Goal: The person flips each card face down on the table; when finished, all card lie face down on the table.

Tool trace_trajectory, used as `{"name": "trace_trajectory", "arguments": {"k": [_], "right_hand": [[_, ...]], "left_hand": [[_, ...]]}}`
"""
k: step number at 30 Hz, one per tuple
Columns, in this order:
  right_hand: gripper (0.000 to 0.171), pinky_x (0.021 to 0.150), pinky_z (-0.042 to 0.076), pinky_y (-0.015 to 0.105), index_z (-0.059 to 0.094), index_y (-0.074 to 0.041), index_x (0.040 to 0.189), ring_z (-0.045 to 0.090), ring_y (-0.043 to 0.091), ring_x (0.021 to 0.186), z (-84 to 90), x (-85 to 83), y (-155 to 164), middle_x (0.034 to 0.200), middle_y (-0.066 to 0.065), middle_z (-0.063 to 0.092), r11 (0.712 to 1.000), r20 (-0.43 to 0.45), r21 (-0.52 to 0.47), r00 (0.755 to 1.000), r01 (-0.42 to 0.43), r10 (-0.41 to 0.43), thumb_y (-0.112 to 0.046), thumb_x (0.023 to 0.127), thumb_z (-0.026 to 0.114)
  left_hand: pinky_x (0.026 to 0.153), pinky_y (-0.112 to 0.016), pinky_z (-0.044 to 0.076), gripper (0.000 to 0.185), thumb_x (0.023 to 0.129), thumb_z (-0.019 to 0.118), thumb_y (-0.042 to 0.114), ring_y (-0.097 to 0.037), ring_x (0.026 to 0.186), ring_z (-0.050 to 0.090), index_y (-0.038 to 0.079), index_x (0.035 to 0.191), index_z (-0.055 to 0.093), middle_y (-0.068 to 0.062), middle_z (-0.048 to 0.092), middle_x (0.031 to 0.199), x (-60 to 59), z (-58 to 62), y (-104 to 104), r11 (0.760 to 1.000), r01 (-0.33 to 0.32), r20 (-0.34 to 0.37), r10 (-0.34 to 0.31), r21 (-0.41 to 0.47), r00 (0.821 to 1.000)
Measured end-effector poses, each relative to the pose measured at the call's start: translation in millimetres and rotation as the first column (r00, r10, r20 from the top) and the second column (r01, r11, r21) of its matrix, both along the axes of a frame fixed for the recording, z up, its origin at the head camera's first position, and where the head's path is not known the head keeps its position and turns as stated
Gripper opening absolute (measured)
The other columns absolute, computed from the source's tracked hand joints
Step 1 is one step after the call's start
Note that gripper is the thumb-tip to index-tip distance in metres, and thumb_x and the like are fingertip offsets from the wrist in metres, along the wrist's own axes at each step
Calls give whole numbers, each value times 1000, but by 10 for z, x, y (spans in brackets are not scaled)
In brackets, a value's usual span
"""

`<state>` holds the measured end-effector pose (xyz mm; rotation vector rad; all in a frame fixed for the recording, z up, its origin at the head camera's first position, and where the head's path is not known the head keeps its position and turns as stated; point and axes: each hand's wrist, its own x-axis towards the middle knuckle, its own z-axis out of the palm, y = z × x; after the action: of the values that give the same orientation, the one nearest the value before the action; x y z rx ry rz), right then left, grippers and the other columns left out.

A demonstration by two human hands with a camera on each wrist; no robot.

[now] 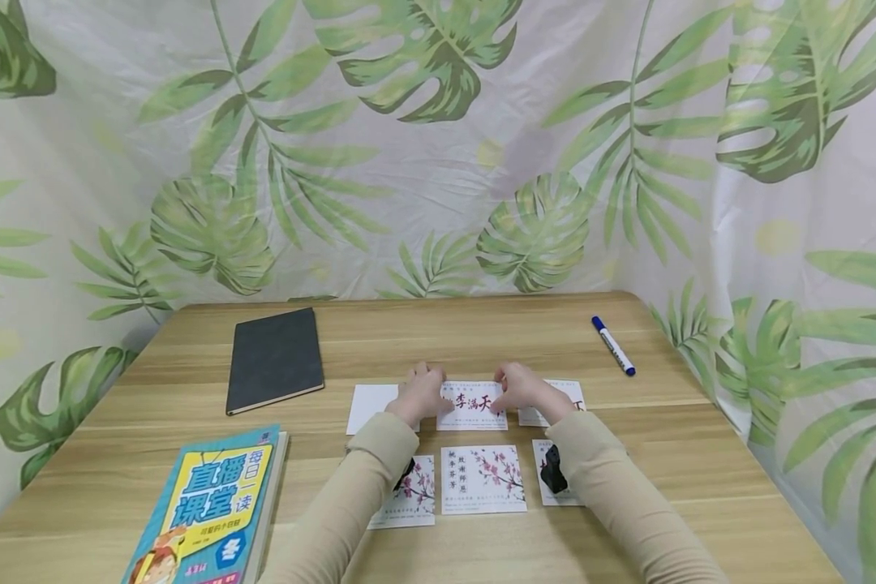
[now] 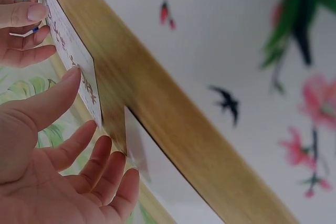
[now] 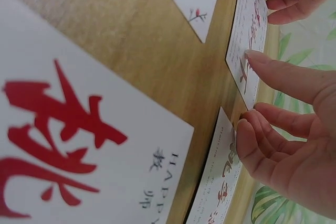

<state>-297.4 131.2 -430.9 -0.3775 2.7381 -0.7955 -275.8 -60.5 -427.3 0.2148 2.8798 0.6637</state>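
Observation:
In the head view, a white card (image 1: pixel 471 418) with red brush writing lies in the middle of the far row. My left hand (image 1: pixel 421 392) is at its left end, the thumb resting over that end and the fingertips near the far corner. At the right end, my right hand (image 1: pixel 521 388) touches the card with its thumb, fingers just past the edge. Both wrist views show thumb and fingers apart and loosely bent. A blank white card (image 1: pixel 368 405) is partly under the left hand, and another red-lettered card (image 1: pixel 575 392) is partly hidden by the right hand.
Nearer me lie a middle blossom card (image 1: pixel 483 480), a left blossom card (image 1: pixel 416 495) and a right card (image 1: pixel 543 478), partly covered by my arms. A thick blue book (image 1: pixel 204 511) and black notebook (image 1: pixel 276 361) lie left; a blue-capped marker (image 1: pixel 614 346) lies far right.

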Motion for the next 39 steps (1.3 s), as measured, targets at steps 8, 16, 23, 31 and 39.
{"name": "trace_trajectory", "arguments": {"k": [8, 16, 23, 31, 39], "right_hand": [[52, 61, 43, 24, 54, 4, 114, 49, 17, 73, -6, -8, -3, 86, 9, 54, 1000, 42, -22, 999, 17, -16, -10, 71, 80], [53, 65, 44, 27, 54, 3, 115, 50, 18, 76, 4, 4, -8, 89, 9, 56, 1000, 35, -11, 999, 25, -24, -12, 71, 80], [53, 68, 46, 29, 54, 3, 114, 52, 20, 79, 7, 13, -3, 92, 11, 58, 999, 34, -16, 999, 28, -28, -12, 71, 80], [60, 68, 46, 30, 48, 3, 121, 52, 20, 77, 0, 18, -1, 90, 12, 58, 999, 27, -29, 999, 22, -21, -10, 72, 79], [37, 60, 45, 25, 58, -2, 106, 53, 19, 75, 21, 77, -11, 90, 11, 58, 999, 36, -52, 999, 7, -5, -6, 74, 76]], "left_hand": [[97, -53, 35, 52, 76, 77, 20, -37, 115, 40, 5, 118, 51, -19, 48, 119, -9, -23, -11, 999, -13, -3, 14, 46, 1000], [91, -51, 42, 55, 73, 79, 16, -36, 108, 54, 1, 118, 50, -18, 60, 114, -20, -34, 1, 997, -16, -38, 19, 77, 999], [93, -44, 48, 56, 81, 70, 7, -33, 106, 58, -5, 129, 44, -22, 60, 116, -22, -18, -6, 966, -79, 42, 70, 244, 997], [69, -27, 49, 41, 86, 47, -4, -25, 90, 58, -7, 126, 52, -24, 60, 120, -103, -30, -95, 921, -82, 34, 74, 381, 997], [65, -21, 51, 37, 81, 53, -9, -22, 87, 63, -8, 117, 57, -21, 66, 103, -128, -47, -145, 816, -186, 144, 127, 548, 981]]}}
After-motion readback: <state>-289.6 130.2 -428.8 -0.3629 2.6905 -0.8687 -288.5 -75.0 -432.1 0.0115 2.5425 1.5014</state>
